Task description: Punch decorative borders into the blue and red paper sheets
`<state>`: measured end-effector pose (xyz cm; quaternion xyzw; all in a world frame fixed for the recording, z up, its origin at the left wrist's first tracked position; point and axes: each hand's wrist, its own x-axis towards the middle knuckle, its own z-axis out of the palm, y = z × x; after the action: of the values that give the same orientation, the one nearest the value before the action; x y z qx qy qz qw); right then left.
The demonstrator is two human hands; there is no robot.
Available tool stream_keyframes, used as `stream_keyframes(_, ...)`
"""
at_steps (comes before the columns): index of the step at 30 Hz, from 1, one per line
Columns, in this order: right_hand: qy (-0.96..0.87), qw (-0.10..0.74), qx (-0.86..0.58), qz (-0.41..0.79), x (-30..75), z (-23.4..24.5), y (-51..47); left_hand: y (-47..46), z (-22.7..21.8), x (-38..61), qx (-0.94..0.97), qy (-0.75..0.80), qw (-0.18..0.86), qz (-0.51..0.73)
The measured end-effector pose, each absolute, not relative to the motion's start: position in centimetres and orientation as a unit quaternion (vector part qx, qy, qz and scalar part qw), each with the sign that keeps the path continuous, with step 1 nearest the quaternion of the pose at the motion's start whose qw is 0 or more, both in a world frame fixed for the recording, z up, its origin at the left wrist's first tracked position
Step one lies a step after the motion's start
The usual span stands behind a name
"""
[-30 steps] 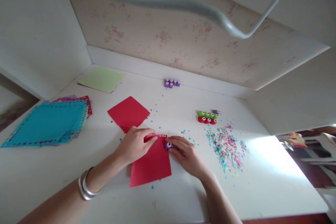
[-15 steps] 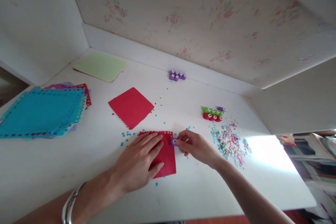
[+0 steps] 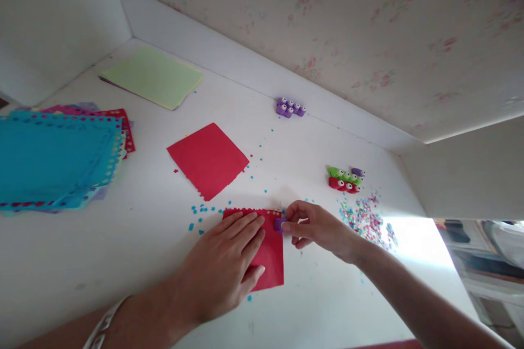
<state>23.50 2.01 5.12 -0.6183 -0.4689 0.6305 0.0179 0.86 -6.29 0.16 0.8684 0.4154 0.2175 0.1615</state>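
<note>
Head view: positions are read from the lower red sheet [image 3: 270, 264] as clock centre, 12 o'clock at the top.
Lower red sheet: flat on the white counter [image 3: 143, 251]; small star-shaped holes along its 12 o'clock edge; 8 o'clock part covered by the left hand.
Left hand [image 3: 227, 267]: laid flat, palm down, fingers extended over the sheet, gripping nothing; silver bracelet [image 3: 104, 324] at the wrist.
Right hand [image 3: 313, 226]: closed to a narrow pinch, thumb and fingers on the purple punch.
Purple punch [image 3: 279, 224]: at the sheet's edge, toward 1 o'clock; cannot tell whether the paper sits in its slot.
Upper red sheet [image 3: 208, 161]: at 11 o'clock, turned as a diamond, apart from the lower one.
Light green sheets [image 3: 153, 77]: stacked farther out at 11 o'clock.
Blue sheet [image 3: 53, 161]: at 10 o'clock, atop a pile of coloured sheets with punched borders, cut off by the view.
Blue paper stars [image 3: 191, 226]: scattered near, at 10 o'clock.
Purple punch cluster [image 3: 288, 110]: just past 12 o'clock, near the wall base.
Green punches [image 3: 335, 173] and red punches [image 3: 336, 184]: adjoining rows at 2 o'clock.
Confetti heap [image 3: 368, 221]: multicoloured, between 2 and 3 o'clock.
</note>
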Motion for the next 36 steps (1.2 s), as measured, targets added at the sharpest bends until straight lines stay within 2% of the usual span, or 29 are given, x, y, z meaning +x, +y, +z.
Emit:
stream_keyframes(4, -0.462, -0.029, -0.612, 0.641, 23.7, 5.1, 2.6, -6.2, 0.0, 0.9, 0.865, 0.42, 0.156, 0.227)
stream_keyframes(10, -0.515, -0.155, -0.578, 0.613, 24.2, 5.3, 3.8, -6.1, 0.0, 1.0, 0.857, 0.421, 0.168, 0.246)
stream_keyframes(15, -0.544, -0.206, -0.558, 0.592, 23.9, 5.9, 4.4, -5.9, 0.2, 1.1, 0.853, 0.43, 0.157, 0.251)
stream_keyframes(25, -0.55, -0.242, -0.575, 0.555, 22.6, 6.6, 4.7, -6.0, -0.3, 1.1, 0.848, 0.434, 0.153, 0.264)
stream_keyframes(36, -0.542, -0.232, -0.594, 0.547, 22.6, 5.8, 4.5, -4.5, 1.3, 4.1, 0.873, 0.374, 0.135, 0.283)
